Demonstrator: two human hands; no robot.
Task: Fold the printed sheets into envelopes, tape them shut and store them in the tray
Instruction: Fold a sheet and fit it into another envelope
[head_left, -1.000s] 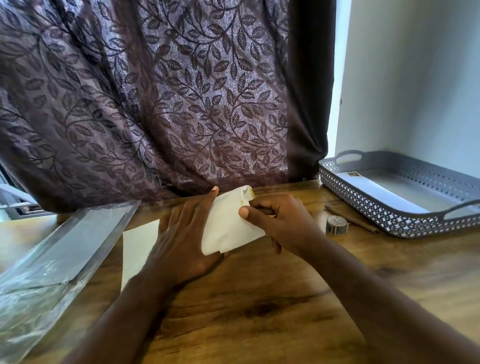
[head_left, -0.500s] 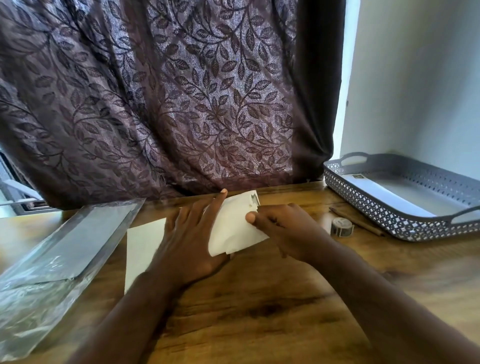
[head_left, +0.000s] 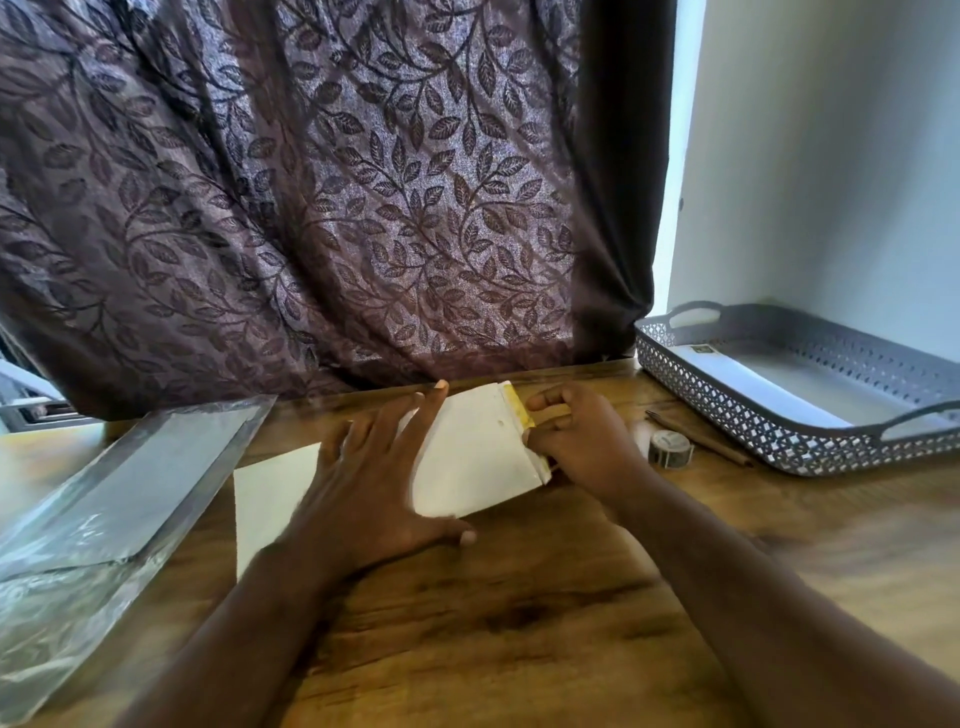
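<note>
White folded sheet (head_left: 478, 457) lies under the flat, spread left grip (head_left: 374, 488); right grip (head_left: 582, 441) pinches its yellow edge.

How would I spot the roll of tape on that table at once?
Find the grey lattice tray at the right end of the wooden table. In front of its near wall lies a thin brown stick, and between that and the right hand pinching the folded sheet sits the tape roll. It is the only small round ring there, grey and patterned.
</note>
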